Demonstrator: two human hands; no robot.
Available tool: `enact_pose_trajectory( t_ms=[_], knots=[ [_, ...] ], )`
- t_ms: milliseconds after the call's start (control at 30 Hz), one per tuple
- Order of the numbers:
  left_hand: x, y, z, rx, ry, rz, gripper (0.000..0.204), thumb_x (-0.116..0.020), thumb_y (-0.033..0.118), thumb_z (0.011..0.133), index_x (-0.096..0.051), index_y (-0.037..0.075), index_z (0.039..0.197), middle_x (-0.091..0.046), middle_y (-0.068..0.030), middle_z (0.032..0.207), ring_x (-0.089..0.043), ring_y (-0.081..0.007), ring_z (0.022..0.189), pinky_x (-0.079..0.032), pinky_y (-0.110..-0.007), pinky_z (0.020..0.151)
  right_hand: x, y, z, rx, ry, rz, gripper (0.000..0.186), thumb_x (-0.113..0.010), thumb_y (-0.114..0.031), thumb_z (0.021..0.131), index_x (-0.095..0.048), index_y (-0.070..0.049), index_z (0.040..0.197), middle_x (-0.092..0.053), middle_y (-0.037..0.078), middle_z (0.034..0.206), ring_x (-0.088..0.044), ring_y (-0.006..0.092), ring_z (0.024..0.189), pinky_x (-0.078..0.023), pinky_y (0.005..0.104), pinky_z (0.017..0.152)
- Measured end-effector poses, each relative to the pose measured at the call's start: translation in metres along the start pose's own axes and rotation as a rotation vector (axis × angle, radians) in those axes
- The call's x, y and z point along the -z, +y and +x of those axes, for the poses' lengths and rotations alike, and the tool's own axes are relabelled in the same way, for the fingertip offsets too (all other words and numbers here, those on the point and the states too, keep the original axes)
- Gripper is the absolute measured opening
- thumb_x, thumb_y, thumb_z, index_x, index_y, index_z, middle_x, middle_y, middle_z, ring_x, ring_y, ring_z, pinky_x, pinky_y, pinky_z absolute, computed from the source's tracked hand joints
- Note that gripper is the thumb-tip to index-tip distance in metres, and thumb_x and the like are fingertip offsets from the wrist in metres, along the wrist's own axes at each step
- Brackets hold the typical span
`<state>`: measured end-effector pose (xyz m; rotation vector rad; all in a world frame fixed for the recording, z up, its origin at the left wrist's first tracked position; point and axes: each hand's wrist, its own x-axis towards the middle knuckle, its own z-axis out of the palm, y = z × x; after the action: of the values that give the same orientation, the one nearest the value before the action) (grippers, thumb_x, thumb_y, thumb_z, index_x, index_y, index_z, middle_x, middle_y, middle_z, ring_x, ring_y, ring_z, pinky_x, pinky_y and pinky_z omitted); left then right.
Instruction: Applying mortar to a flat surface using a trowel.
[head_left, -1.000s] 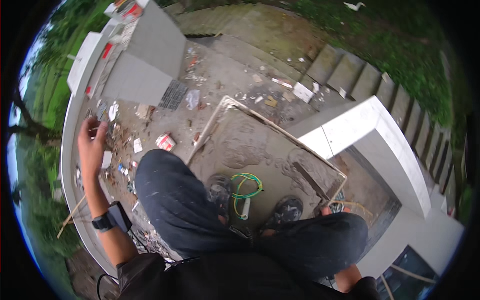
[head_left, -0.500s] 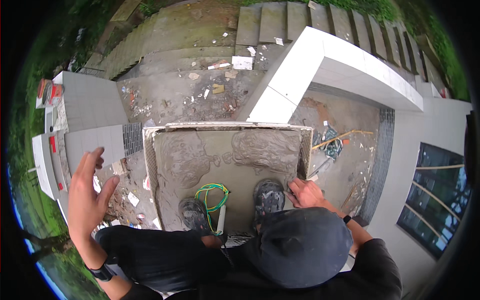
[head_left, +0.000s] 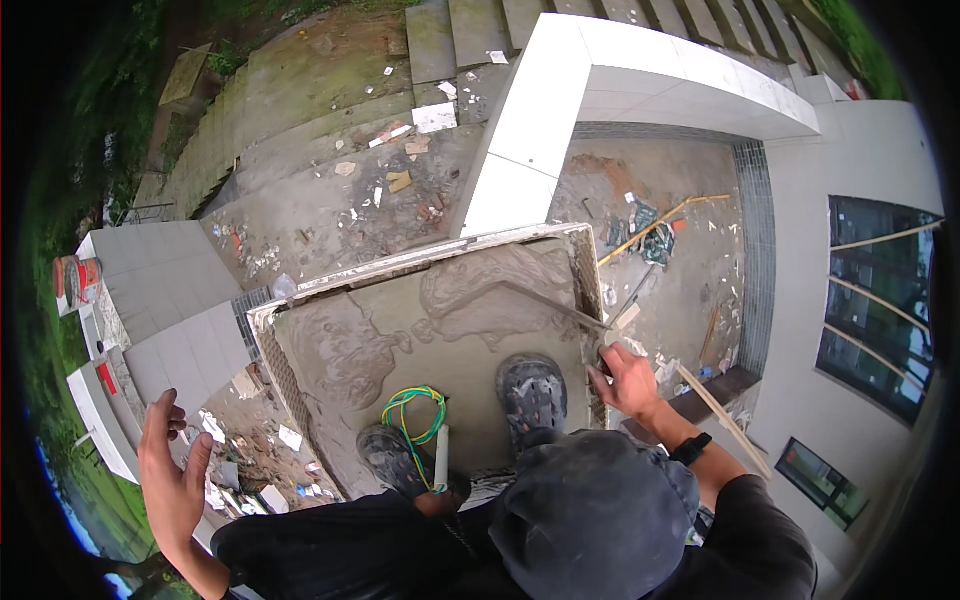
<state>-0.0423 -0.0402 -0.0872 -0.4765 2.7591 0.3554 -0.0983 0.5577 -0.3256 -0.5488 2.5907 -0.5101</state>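
Low at the left, my left hand [head_left: 178, 478] hangs in the air, fingers apart and nothing in it. My right hand [head_left: 630, 383] is curled at the right rim of a shallow mortar-floored ledge [head_left: 470, 345]. From its fingers a thin grey trowel [head_left: 560, 308], seen nearly edge-on, reaches over the right patch of wet mortar [head_left: 470, 278]; its handle is hidden. Another spread of wet mortar [head_left: 335, 350] lies on the left side. Between my dark shoes are a coil of green-yellow wire [head_left: 415, 392] and a pale tube [head_left: 442, 458], which the wire appears to enter.
A raised rim [head_left: 420, 258] edges the ledge. Well below lies ground strewn with rubble [head_left: 400, 182]. A white frame beam [head_left: 515, 165] stands beyond the ledge, and a grey wall with a window [head_left: 875, 300] is at the right. Stone steps [head_left: 430, 45] rise at the back.
My view has turned, so the ledge looks tilted. My right hand has shifted right, out to the rim, and the trowel now shows over the right mortar. My left hand appears lower, still open.
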Motion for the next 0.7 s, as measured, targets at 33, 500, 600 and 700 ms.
enact_pose_trajectory(
  t_ms=[33, 500, 600, 700],
  knots=[
    [0.000, 0.000, 0.001, 0.006, -0.010, -0.010, 0.061, -0.078, 0.011, 0.093, -0.055, -0.002, 0.147, -0.066, -0.0173, 0.112, -0.061, -0.0304, 0.099, -0.051, -0.041, 0.093, 0.000, 0.002, -0.004, -0.016, 0.023, 0.016, 0.031, -0.078, -0.023, 0.092, -0.062, -0.003, 0.109, -0.064, 0.015, 0.090, -0.067, 0.0411, 0.072, -0.055, 0.0488, 0.063],
    [0.005, 0.014, 0.009, 0.018, 0.015, -0.046, 0.057, -0.078, 0.011, 0.090, -0.057, -0.003, 0.141, -0.067, -0.0208, 0.109, -0.065, -0.0364, 0.097, -0.052, -0.044, 0.092, 0.043, -0.069, 0.075, 0.051, -0.267, 0.307, 0.034, -0.073, -0.026, 0.095, -0.068, 0.002, 0.114, -0.069, 0.022, 0.098, -0.070, 0.0436, 0.086, -0.056, 0.0502, 0.077],
    [0.009, 0.012, 0.008, -0.012, 0.047, -0.053, 0.055, -0.079, 0.016, 0.091, -0.059, -0.003, 0.138, -0.068, -0.0218, 0.111, -0.066, -0.0397, 0.100, -0.053, -0.045, 0.091, 0.040, -0.096, 0.100, 0.013, -0.424, 0.345, 0.036, -0.074, -0.028, 0.094, -0.067, 0.002, 0.113, -0.070, 0.022, 0.088, -0.071, 0.0426, 0.081, -0.056, 0.0490, 0.075],
    [0.012, 0.011, 0.008, 0.041, 0.049, -0.063, 0.054, -0.079, 0.018, 0.091, -0.059, -0.003, 0.136, -0.069, -0.0220, 0.112, -0.067, -0.0387, 0.102, -0.053, -0.046, 0.092, 0.032, -0.121, 0.128, 0.128, -0.536, 0.339, 0.041, -0.074, -0.031, 0.094, -0.066, 0.004, 0.113, -0.070, 0.022, 0.082, -0.070, 0.0422, 0.077, -0.056, 0.0485, 0.073]
  ],
)
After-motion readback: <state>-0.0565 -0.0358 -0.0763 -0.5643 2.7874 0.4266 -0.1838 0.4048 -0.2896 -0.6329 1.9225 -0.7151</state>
